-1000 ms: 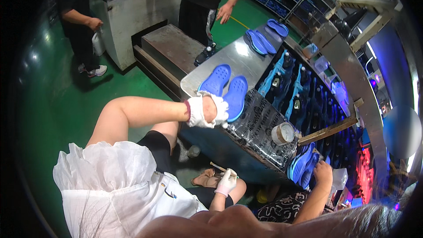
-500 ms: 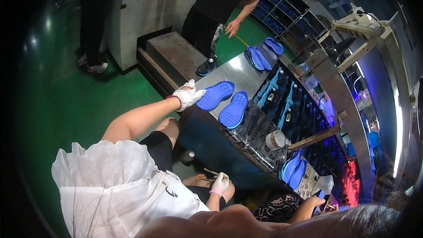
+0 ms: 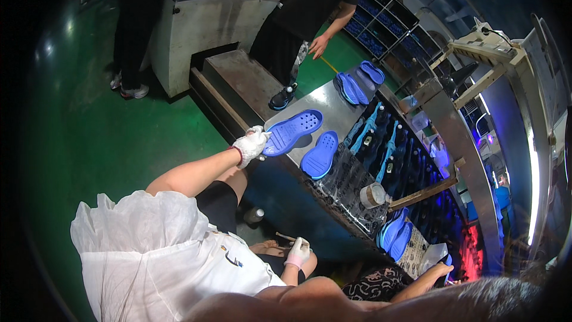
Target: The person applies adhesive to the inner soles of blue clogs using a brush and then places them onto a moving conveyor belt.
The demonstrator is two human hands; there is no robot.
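Note:
My left hand (image 3: 252, 143), in a white knit glove, is closed on the end of a blue shoe sole (image 3: 293, 133) that has small holes at its other end. This sole is slightly raised over the metal edge of the bench, with a shadow beside it. A second blue shoe sole (image 3: 320, 155) lies on the bench just right of it. Low by my knees, my right hand (image 3: 298, 251), also in a white glove, grips a thin light-brown stick (image 3: 285, 237). The stick's tip is too small to make out.
A white tub (image 3: 373, 195) stands on the bench beside a wooden bar (image 3: 424, 193). More blue soles (image 3: 353, 88) lie farther along; another pair (image 3: 394, 234) is nearer a co-worker's arm (image 3: 426, 281). Blue-and-black shoe uppers (image 3: 386, 150) line the conveyor. Two people stand beyond.
My left hand has taken hold of the sole's end and lifted it a little. My right hand still holds the stick low. The standing co-workers' hands have shifted.

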